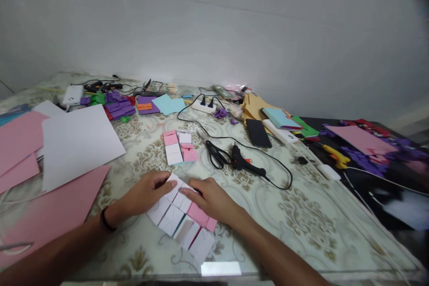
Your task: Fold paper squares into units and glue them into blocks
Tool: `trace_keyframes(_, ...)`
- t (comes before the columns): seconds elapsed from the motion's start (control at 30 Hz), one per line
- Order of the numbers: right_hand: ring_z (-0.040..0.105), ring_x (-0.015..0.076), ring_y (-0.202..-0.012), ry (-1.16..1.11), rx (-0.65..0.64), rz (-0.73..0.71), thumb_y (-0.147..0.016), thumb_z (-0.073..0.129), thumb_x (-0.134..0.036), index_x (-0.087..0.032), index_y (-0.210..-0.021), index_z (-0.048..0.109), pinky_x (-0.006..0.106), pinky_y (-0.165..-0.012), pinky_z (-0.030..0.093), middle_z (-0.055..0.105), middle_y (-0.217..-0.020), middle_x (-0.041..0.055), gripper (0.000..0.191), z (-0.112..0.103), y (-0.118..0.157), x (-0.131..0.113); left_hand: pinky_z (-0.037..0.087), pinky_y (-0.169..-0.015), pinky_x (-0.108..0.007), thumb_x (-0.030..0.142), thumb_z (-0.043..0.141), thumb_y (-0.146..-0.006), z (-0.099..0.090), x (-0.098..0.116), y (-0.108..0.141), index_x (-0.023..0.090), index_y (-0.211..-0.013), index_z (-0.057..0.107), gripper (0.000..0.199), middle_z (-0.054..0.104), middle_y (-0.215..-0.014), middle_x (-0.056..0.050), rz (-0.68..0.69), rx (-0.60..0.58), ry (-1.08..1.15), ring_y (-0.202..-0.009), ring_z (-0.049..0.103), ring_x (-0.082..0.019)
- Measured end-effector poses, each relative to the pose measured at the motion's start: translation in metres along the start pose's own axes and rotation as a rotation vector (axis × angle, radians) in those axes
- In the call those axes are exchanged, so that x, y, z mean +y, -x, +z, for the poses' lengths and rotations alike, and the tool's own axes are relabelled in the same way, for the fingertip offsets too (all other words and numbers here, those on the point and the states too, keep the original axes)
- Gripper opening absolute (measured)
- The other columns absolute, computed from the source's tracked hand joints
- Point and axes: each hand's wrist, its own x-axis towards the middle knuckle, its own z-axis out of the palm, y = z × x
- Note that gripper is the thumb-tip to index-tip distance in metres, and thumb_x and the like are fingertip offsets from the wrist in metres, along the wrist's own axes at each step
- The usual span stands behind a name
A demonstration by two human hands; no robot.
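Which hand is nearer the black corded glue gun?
Right. The right hand is below-left of the glue gun in view; the left hand is farther left, at the left side of the white-and-pink folded paper.

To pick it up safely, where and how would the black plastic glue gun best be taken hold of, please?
Probably by its handle, from the right: the black glue gun lies on its side, handle towards the right, nozzle pointing away, and black-handled scissors crowd its left.
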Motion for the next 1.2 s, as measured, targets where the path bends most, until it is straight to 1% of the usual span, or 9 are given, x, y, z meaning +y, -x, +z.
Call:
trace_keyframes(0.2, 0.037, 0.0104, -0.053, -0.027, -0.005, -0.019, -0.103, 0.051, -0.048, -0.021, -0.067, 0.038, 0.026, -0.056, 0.024, 0.038, -0.057, -0.0056, 0.047, 0.0003, 0.0007, -0.0005, 0.030, -0.059, -0.028, 0.046, 0.045, -0.098, 0.0003, 0.0009, -0.0002, 0.020, -0.071, 0.042, 0.037, 0.042, -0.070, 0.004, -0.003, 0.007, -0.037, -0.066, 0.041, -0.014)
trace_keyframes(0.4, 0.037, 0.0099, -0.053, -0.017, -0.013, -0.026, -0.103, 0.052, -0.047, -0.020, -0.066, 0.038, 0.026, -0.056, 0.023, 0.038, -0.057, -0.0058, 0.047, 0.0027, 0.0018, 0.0000, 0.033, -0.063, -0.028, 0.038, 0.043, -0.097, 0.0031, 0.0029, 0.0023, 0.022, -0.072, 0.037, 0.030, 0.046, -0.071, 0.004, 0.019, 0.046, -0.074, -0.069, 0.043, -0.015)
trace_keyframes(0.6, 0.038, 0.0096, -0.054, -0.017, -0.023, -0.021, -0.103, 0.052, -0.047, -0.020, -0.066, 0.040, 0.025, -0.056, 0.025, 0.040, -0.058, -0.0057, 0.048, 0.0027, 0.0018, 0.0009, 0.036, -0.063, -0.028, 0.037, 0.045, -0.096, 0.0030, 0.0021, 0.0018, 0.021, -0.076, 0.046, 0.026, 0.049, -0.073, 0.003, -0.001, 0.010, -0.042, -0.071, 0.046, -0.016)
trace_keyframes(0.63, 0.037, 0.0096, -0.053, -0.012, -0.021, -0.019, -0.103, 0.052, -0.047, -0.020, -0.065, 0.040, 0.026, -0.055, 0.024, 0.039, -0.057, -0.0058, 0.048, 0.0021, 0.0015, 0.0009, 0.036, -0.063, -0.028, 0.038, 0.046, -0.096, 0.0029, 0.0016, 0.0015, 0.021, -0.080, 0.051, 0.024, 0.048, -0.074, 0.003, -0.002, 0.009, -0.021, -0.071, 0.046, -0.016)
trace_keyframes(0.7, 0.036, 0.0095, -0.052, -0.002, -0.023, -0.016, -0.104, 0.051, -0.048, -0.020, -0.065, 0.040, 0.026, -0.055, 0.024, 0.037, -0.056, -0.0062, 0.049, 0.0010, 0.0010, 0.0008, 0.037, -0.062, -0.027, 0.038, 0.049, -0.095, 0.0031, 0.0002, 0.0007, 0.021, -0.100, 0.060, 0.020, 0.046, -0.074, 0.004, 0.013, 0.025, 0.028, -0.070, 0.045, -0.016)
trace_keyframes(0.77, 0.036, 0.0095, -0.051, 0.004, -0.027, -0.013, -0.104, 0.051, -0.048, -0.020, -0.065, 0.040, 0.026, -0.055, 0.024, 0.036, -0.055, -0.0065, 0.050, 0.0000, 0.0008, 0.0005, 0.036, -0.061, -0.026, 0.037, 0.052, -0.094, 0.0035, -0.0017, 0.0001, 0.023, -0.117, 0.059, 0.028, 0.044, -0.074, 0.005, 0.024, 0.040, 0.064, -0.067, 0.044, -0.015)
trace_keyframes(0.8, 0.036, 0.0095, -0.051, 0.007, -0.030, -0.009, -0.104, 0.051, -0.048, -0.020, -0.065, 0.040, 0.026, -0.055, 0.024, 0.036, -0.055, -0.0064, 0.050, -0.0003, 0.0008, 0.0004, 0.035, -0.060, -0.026, 0.037, 0.053, -0.094, 0.0037, -0.0026, -0.0001, 0.023, -0.119, 0.060, 0.029, 0.043, -0.073, 0.005, 0.021, 0.042, 0.065, -0.066, 0.042, -0.015)
trace_keyframes(1.0, 0.039, 0.0096, -0.054, 0.030, -0.066, -0.028, -0.104, 0.053, -0.047, -0.019, -0.066, 0.046, 0.026, -0.056, 0.025, 0.041, -0.057, -0.0057, 0.048, 0.0013, 0.0013, 0.0025, 0.025, -0.055, -0.026, 0.038, 0.056, -0.092, 0.0032, -0.0035, 0.0007, 0.020, -0.095, 0.064, 0.020, 0.036, -0.062, 0.007, -0.005, 0.045, -0.001, -0.058, 0.034, -0.013)
trace_keyframes(1.2, 0.038, 0.0089, -0.053, 0.047, -0.077, -0.040, -0.104, 0.053, -0.047, -0.018, -0.067, 0.047, 0.025, -0.056, 0.024, 0.039, -0.056, -0.0063, 0.047, 0.0021, 0.0005, 0.0039, 0.025, -0.055, -0.026, 0.039, 0.054, -0.092, 0.0022, 0.0015, 0.0010, 0.019, -0.089, 0.064, 0.022, 0.037, -0.061, 0.007, 0.004, 0.055, -0.039, -0.058, 0.036, -0.013)
